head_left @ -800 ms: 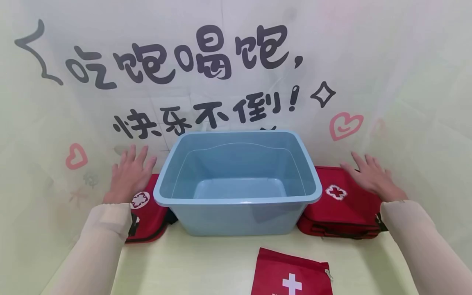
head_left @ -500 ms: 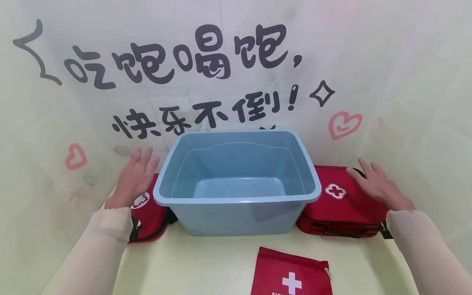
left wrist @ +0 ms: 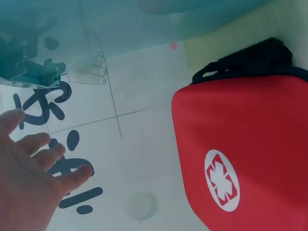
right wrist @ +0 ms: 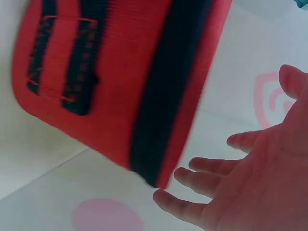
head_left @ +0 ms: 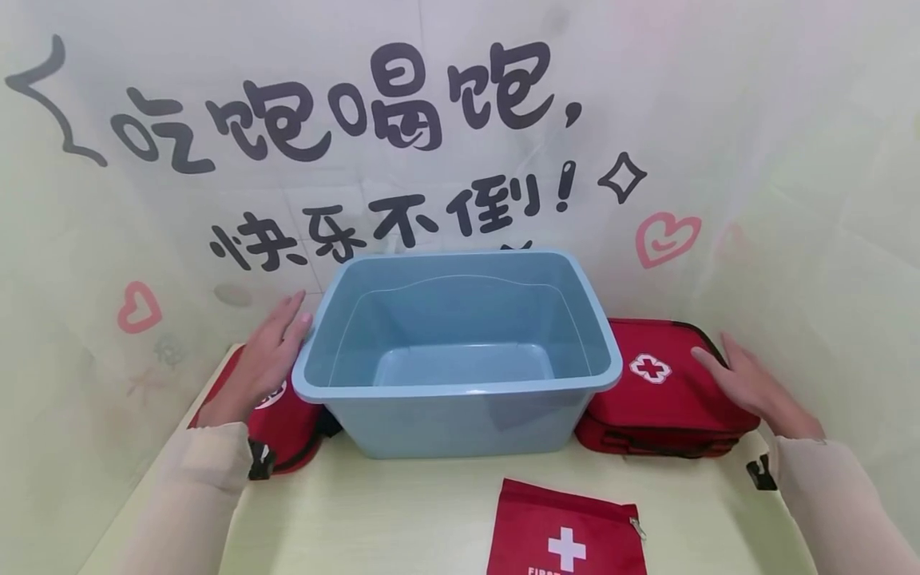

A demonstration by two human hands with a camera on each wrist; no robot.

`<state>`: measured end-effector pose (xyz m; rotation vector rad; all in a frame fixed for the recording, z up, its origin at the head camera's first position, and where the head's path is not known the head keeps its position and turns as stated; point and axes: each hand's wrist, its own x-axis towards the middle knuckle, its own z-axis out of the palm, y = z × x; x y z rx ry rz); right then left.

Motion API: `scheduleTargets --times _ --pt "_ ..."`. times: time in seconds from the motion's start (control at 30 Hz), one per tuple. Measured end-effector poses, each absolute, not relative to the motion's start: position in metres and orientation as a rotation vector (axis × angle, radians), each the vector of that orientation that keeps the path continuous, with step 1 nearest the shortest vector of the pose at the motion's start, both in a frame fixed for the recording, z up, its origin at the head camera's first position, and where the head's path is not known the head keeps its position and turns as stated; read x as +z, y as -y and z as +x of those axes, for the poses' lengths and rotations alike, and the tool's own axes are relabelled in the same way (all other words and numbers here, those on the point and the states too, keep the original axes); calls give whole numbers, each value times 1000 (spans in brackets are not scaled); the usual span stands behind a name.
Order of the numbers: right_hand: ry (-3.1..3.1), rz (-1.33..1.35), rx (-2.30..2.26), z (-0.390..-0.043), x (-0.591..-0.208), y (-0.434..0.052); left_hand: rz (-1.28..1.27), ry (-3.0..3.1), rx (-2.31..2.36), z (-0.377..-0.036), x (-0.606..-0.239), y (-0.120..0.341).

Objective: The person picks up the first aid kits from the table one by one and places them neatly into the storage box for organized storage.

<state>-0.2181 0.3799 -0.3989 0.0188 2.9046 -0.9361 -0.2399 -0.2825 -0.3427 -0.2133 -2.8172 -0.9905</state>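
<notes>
Open left hand beside red first-aid case, apart.

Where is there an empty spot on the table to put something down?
Bare table lies in front of the blue tub, left and right of the flat red pouch. The tub itself is empty. Crowded: red kits press against both tub sides.

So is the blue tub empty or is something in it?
Empty. The blue tub stands upright, and its bare floor shows all the way across from the head view.
</notes>
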Motion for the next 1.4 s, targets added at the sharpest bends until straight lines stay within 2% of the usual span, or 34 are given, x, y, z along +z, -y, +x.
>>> scheduleTargets --times 0.27,0.67,1.2,1.4 --pt "-2843 99 -1014 -206 -413 -390 -264 2760 -1089 -233 -351 281" --pt "-2904 212 -797 -190 -432 -399 -222 2727 -1233 -218 -358 280" --pt "-2977 280 -979 -182 -447 -403 -379 2630 -1409 -213 -371 275" --pt "-2876 446 -1114 -180 -448 -402 -394 2586 -1562 -213 -373 273"
